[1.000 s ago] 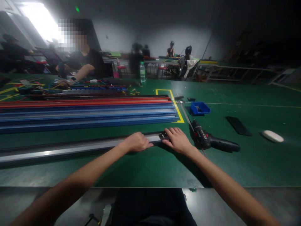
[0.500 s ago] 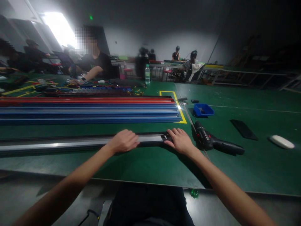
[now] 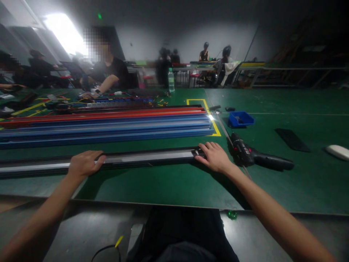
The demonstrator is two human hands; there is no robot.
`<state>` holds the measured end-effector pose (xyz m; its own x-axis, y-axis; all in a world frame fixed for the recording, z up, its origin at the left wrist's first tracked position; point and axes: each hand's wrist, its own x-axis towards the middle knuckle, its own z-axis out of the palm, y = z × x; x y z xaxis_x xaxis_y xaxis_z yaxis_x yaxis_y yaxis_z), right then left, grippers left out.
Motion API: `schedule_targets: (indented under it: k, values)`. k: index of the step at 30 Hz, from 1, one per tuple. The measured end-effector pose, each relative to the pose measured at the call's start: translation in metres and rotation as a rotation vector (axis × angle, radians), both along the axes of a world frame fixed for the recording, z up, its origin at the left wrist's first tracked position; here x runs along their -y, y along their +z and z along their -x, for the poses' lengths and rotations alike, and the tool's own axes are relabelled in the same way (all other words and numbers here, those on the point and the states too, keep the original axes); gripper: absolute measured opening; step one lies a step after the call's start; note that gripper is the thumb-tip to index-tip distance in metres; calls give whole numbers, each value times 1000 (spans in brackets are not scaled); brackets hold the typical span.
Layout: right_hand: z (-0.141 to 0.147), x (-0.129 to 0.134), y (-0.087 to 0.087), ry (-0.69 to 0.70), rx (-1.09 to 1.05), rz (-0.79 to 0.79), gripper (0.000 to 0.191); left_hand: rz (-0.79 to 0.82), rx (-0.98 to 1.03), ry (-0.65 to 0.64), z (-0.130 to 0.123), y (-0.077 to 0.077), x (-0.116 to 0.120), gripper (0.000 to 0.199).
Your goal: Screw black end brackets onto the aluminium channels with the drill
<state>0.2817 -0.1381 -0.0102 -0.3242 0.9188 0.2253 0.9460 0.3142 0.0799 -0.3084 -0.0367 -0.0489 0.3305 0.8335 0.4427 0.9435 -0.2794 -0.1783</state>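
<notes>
A long black rail with a pale strip along its middle (image 3: pixel 152 157) lies lengthwise across the green table in front of me. My left hand (image 3: pixel 85 163) is wrapped over it left of centre, with the thumb along the near side. At the right end, my right hand (image 3: pixel 214 156) grips the rail, fingers over the far edge and thumb on the near one. A black cordless drill (image 3: pixel 247 153) lies just right of my right hand. The undersides of both hands are hidden.
Several blue and orange rails (image 3: pixel 163 125) lie beyond mine, ending near yellow tape (image 3: pixel 216 127). A blue bin (image 3: pixel 241 119), a dark flat piece (image 3: pixel 291 140) and a white rounded object (image 3: pixel 338 152) sit to the right. A bottle (image 3: pixel 171 80) stands farther back; a co-worker (image 3: pixel 114 72) sits opposite.
My left hand has slid leftward along the black rail, away from my right hand. My right hand stays at the rail's right end. The view has shifted slightly.
</notes>
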Motion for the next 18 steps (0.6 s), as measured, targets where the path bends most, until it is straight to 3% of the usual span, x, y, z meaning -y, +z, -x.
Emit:
schedule_targets:
  k: [5,11,18]
  values:
    - [0,1,1,1,1,-2,67,63,18,61,-6,4,-4,67]
    - [-5,9,3,14,6,-5,67,121,3,100,-14,10,8,70]
    - [-11,4,0,51,35,-28,65,247,-30,83,-19,18,12,74]
